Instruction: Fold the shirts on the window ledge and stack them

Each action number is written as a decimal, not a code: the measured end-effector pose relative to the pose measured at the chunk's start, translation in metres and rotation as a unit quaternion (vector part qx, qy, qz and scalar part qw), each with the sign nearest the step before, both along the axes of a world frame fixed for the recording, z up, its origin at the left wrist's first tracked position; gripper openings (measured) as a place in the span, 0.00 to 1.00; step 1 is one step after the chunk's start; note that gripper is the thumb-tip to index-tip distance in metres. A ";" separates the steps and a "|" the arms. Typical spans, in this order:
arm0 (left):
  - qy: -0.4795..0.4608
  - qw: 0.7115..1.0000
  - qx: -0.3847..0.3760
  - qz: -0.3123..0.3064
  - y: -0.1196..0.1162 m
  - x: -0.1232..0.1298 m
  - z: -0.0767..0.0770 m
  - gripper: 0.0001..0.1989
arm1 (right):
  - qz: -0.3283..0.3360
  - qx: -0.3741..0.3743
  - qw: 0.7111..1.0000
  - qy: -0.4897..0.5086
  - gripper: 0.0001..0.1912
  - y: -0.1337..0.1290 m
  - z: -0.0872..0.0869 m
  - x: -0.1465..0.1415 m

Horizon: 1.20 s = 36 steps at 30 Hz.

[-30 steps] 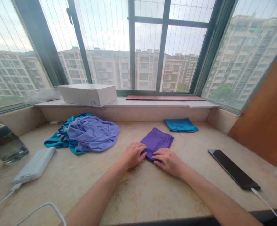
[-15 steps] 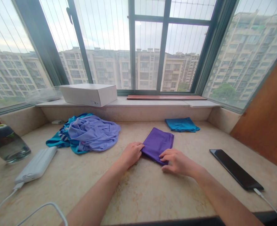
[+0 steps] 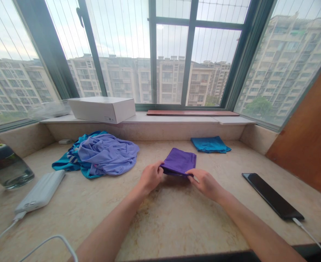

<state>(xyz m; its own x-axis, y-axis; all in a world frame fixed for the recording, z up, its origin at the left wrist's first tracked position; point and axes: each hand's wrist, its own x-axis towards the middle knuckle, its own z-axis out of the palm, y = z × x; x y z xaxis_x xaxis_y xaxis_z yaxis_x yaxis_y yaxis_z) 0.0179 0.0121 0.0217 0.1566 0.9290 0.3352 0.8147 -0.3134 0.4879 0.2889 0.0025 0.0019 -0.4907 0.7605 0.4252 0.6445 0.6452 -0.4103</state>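
From my remote view, two bare hands meet a folded purple cloth (image 3: 180,160) at the middle of a mottled beige surface (image 3: 173,229). The cloth lies just beyond the hands and between them, its near edge facing me. My left hand (image 3: 150,177) is closed to a narrow pinch on its near left corner, thumb toward the cloth. My right hand (image 3: 206,183) pinches the near right corner between thumb and fingers. Between these two grips the near edge is lifted, with a dark gap and a shadow beneath it; I cannot tell whether the far edge touches the surface.

Beyond the cloth and to its right lies a folded blue cloth (image 3: 211,145), apart from it. To the left, well clear of my left hand, is a crumpled lavender garment (image 3: 111,153) on top of teal fabric (image 3: 62,162). At far right a black phone (image 3: 272,196) lies flat, a white cable (image 3: 309,233) plugged into its near end.
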 end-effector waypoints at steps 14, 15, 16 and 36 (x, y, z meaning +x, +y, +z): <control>-0.122 0.978 0.111 -0.128 0.000 0.003 -0.003 0.06 | -0.068 -0.121 0.964 0.227 0.18 0.001 0.011 0.008; -0.140 0.976 0.104 -0.128 -0.001 0.003 -0.001 0.06 | -0.065 -0.137 0.957 0.249 0.19 0.001 0.012 0.008; -0.157 0.975 0.091 -0.126 -0.002 0.004 0.000 0.07 | -0.064 -0.154 0.948 0.272 0.20 0.001 0.013 0.007; -0.135 0.981 -0.028 -0.134 -0.003 0.012 -0.010 0.36 | -0.086 -0.089 0.969 0.213 0.14 0.019 -0.011 -0.006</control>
<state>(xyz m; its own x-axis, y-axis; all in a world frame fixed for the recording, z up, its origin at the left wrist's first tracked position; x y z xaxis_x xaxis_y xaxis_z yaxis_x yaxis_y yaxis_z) 0.0297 0.0088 0.0119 0.3093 0.8853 0.3472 0.5453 -0.4642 0.6980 0.2831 0.0214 -0.0086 -0.1593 0.8952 0.4162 0.4840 0.4382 -0.7574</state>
